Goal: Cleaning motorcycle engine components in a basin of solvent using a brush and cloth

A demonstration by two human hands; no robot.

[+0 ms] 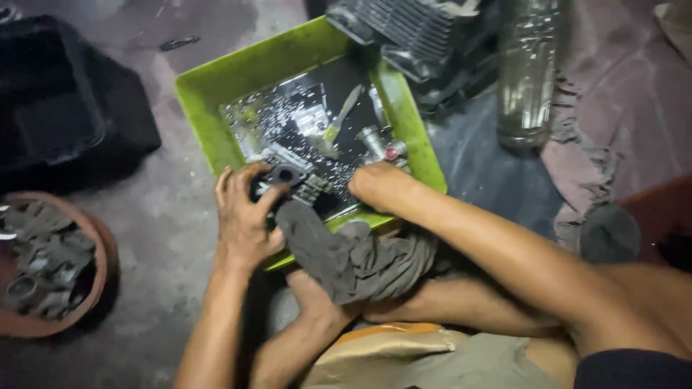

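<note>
Gripping black part (pixel 282 178) w/ left hand (pixel 244 220), fingers clamped on it, at near edge of green tray (pixel 216 86); right hand (pixel 378 187) fisted beside, rag (pixel 346 252) draped below

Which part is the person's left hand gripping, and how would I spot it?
Find the lime-green tray of dark liquid on the floor. At its near left edge, the left hand clasps a small black metal part with a round hole, unlike the silvery, red-capped piece farther right.
</note>
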